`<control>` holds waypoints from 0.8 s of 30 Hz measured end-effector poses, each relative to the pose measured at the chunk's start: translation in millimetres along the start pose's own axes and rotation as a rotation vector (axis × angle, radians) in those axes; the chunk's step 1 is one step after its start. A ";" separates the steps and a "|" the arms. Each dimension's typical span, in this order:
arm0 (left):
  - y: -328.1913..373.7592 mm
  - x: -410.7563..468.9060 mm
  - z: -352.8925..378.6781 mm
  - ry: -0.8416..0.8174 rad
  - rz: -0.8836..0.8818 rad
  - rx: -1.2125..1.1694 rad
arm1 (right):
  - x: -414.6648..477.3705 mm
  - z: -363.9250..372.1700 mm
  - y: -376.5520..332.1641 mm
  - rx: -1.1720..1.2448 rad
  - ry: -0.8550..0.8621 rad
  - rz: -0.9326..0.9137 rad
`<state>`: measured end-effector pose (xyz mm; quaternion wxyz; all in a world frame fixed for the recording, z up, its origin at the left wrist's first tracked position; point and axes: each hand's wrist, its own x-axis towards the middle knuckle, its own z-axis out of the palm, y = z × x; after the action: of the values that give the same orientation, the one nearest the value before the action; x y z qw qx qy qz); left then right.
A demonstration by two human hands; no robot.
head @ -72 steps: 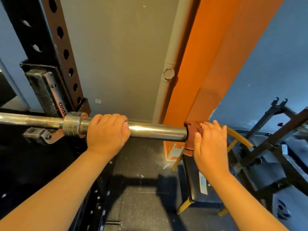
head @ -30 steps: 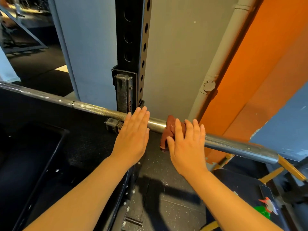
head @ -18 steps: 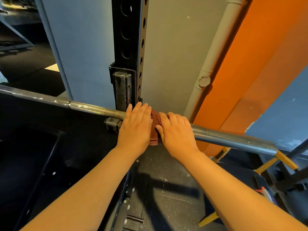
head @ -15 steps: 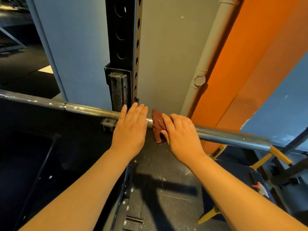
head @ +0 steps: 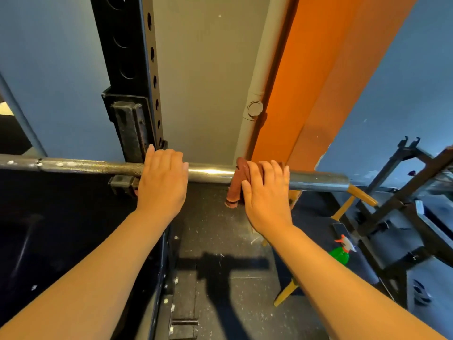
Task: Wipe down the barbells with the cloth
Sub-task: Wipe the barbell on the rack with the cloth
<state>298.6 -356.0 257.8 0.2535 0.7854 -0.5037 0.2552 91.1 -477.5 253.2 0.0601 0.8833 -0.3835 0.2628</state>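
Head view: barbell sits level across the black rack upright. Left hand rests on the bar by the upright, fingers straight, gripping nothing. Right hand curls over the brown cloth, which is draped on the sleeve. Green spray bottle is lower right.

Bright even light, glare on barbell, wide-angle edge bending.
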 end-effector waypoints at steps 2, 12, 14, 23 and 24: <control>-3.6 8.4 1.5 -0.037 0.006 0.049 | 2.9 -4.0 8.3 -0.013 -0.034 -0.113; 7.7 35.8 -21.9 -0.380 0.030 0.335 | -0.5 -28.4 118.5 -0.024 0.029 0.289; 8.5 37.3 -21.8 -0.355 0.042 0.351 | 1.9 -20.2 88.0 -0.036 0.023 0.290; 8.2 44.9 -24.5 -0.344 0.039 0.211 | -6.4 -36.3 115.4 -0.033 -0.006 -0.005; 11.1 42.3 -26.1 -0.288 0.027 0.212 | -7.4 -37.6 124.5 -0.036 0.003 0.093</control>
<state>299.9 -371.0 306.5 0.0909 0.8293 -0.5157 0.1952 -17.2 -548.2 269.7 0.0642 0.8628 -0.4288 0.2599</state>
